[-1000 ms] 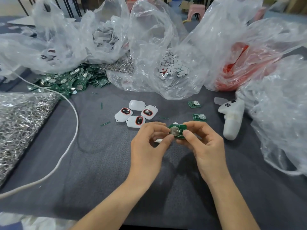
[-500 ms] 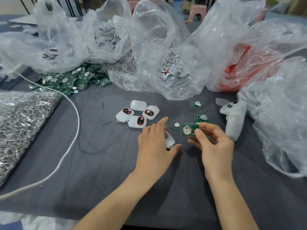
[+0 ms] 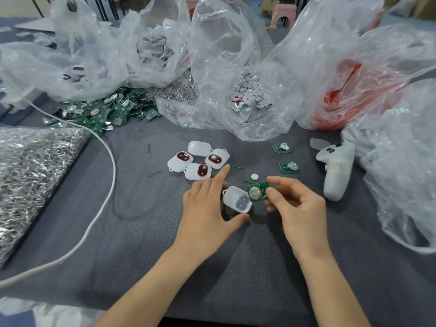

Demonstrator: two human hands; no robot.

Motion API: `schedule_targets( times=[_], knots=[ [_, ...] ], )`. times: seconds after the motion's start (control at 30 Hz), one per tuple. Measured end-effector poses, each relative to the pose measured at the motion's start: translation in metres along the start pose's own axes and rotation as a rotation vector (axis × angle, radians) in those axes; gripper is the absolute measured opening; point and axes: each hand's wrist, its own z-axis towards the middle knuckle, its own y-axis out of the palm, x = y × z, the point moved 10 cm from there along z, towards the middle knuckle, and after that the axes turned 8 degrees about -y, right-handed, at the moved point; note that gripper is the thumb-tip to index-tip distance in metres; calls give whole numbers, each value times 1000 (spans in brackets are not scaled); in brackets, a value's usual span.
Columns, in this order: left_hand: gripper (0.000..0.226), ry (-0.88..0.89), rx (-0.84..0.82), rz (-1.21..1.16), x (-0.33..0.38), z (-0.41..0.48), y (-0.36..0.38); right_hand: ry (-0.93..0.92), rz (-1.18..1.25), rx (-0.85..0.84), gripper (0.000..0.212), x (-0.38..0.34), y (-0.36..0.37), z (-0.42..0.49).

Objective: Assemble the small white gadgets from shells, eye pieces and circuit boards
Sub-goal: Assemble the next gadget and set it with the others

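Note:
My left hand (image 3: 207, 206) holds an open white shell (image 3: 237, 199) between thumb and fingers, hollow side up, with its index finger stretched out. My right hand (image 3: 297, 206) pinches a green circuit board (image 3: 257, 191) with a round silver cell, right beside the shell's rim. A small white disc (image 3: 254, 177) lies just behind them. Several white gadgets with red-rimmed eye pieces (image 3: 199, 160) lie in a cluster farther back. Two loose green boards (image 3: 281, 147) (image 3: 289, 166) lie to the right.
A white controller (image 3: 336, 168) lies at the right. Clear plastic bags hold white discs (image 3: 250, 95), white shells (image 3: 151, 50) and red parts (image 3: 349, 95). A heap of green boards (image 3: 103, 112) and a bag of metal rings (image 3: 30, 168) sit left, with a white cable (image 3: 103, 197).
My left hand let go of the board, reached down and picked up the white shell. My right hand kept the board and brought it beside the shell.

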Motion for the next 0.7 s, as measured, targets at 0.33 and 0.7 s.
schedule_targets(
  times=[0.33,0.7],
  knots=[
    [80,26,-95,-71,-2,-3,2,42,25,-2,20,7,1,0],
    [45,19,-31,-64,-4,-2,-5,55,-43,-94,21,4,12,-2]
  ],
)
